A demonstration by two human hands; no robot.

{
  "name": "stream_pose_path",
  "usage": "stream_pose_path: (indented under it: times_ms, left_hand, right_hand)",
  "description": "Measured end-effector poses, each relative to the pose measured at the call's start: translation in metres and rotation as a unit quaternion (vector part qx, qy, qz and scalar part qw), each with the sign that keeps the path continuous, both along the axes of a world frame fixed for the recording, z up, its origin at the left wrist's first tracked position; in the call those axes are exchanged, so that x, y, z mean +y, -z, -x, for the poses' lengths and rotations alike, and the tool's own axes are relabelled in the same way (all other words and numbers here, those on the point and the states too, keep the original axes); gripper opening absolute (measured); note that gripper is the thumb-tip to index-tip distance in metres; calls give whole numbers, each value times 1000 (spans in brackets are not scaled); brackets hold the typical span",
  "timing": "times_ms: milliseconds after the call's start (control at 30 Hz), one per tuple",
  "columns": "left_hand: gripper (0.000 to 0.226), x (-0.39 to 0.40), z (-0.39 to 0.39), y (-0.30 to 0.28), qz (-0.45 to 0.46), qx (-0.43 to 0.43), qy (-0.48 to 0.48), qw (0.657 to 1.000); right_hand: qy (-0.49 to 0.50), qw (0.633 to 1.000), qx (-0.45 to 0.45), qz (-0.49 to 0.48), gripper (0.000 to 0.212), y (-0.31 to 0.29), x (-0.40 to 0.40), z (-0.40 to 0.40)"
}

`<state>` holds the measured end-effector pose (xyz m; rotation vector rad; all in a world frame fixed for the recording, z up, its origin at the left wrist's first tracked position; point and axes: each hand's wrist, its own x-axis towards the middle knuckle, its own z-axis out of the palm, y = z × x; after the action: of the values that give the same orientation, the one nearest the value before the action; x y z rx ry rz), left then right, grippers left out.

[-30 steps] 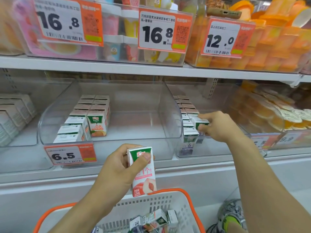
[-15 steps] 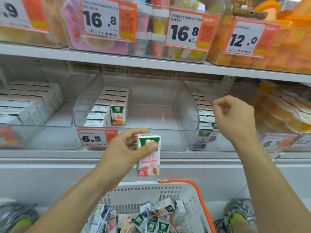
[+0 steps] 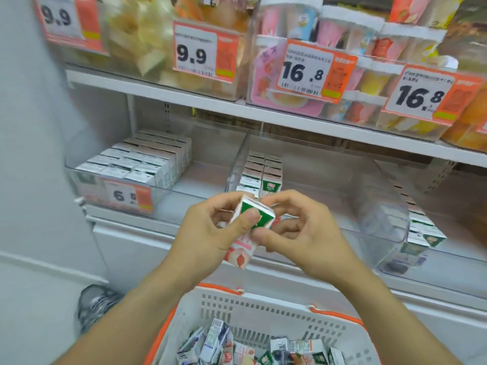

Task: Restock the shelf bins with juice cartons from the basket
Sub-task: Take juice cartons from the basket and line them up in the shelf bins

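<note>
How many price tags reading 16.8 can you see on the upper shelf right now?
2. One orange-and-white 16.8 price tag hangs on the clear bin of pink cups, right of centre. The second 16.8 price tag hangs on the neighbouring bin, further right. Others may lie beyond the frame edge.

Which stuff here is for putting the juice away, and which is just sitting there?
For the job:
- small white-and-green juice carton, held by left hand and right hand
- white plastic basket with orange rim
- clear plastic shelf bin

Just there:
- pink-and-yellow dessert cups
- orange price tags
- grey shoe
</note>
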<state>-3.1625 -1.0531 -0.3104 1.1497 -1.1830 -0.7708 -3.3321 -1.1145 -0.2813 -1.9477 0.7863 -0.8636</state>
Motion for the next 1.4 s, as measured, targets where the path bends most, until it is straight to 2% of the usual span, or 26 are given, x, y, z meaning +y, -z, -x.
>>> stream_pose_path:
  times_ms: [100, 200, 300, 333, 400, 533, 667, 767, 933, 1033, 1133, 1200, 1300, 1400]
  left_hand:
    - [36, 11, -36, -4, 25, -33, -50, 998]
    - [43, 17, -82, -3, 28, -92, -151, 984]
    - [31, 15, -135, 9, 11, -269, -262, 927]
    - [33, 12, -150, 15, 1, -318, -278, 906]
    - [40, 5, -168, 28, -23, -368, -273, 888]
    - [38, -9, -177, 48, -15, -397, -276, 875]
    - [27, -21, -180, 58, 32, -349, -330, 877]
    - [28, -26, -183, 66, 67, -325, -339, 881]
    - [27, -31, -186, 72, 91, -317, -343, 880]
    - [27, -31, -185, 73, 94, -309, -348, 880]
    - [28, -30, -182, 71, 89, -302, -353, 881]
    - [28, -29, -180, 69, 80, -304, -357, 879]
    - [30, -23, -175, 65, 68, -329, -359, 871]
    - [28, -11, -164, 61, 90, -348, -366, 859]
  right_hand:
    - [-34, 999, 21, 20, 37, -10, -1, -43]
    - [-14, 999, 24, 42, 34, -19, -8, -87]
    - [42, 994, 35, 94, 31, -28, -32, -131]
    - [59, 990, 52, 118, 30, -31, -43, -146]
    - [93, 979, 101, 152, 30, -31, -69, -175]
    - [152, 950, 232, 145, 47, -17, -129, -237]
    - [219, 910, 333, 111, 47, 4, -183, -278]
    - [252, 915, 304, 77, 60, 24, -210, -290]
    - [295, 920, 240, 92, 53, 49, -231, -301]
    - [307, 914, 255, 75, 53, 50, -231, -301]
    - [298, 913, 270, 66, 61, 40, -221, -296]
    - [279, 923, 254, 70, 54, 28, -202, -289]
    - [208, 959, 169, 98, 21, 8, -152, -267]
    - [146, 979, 61, 128, 15, -13, -85, -225]
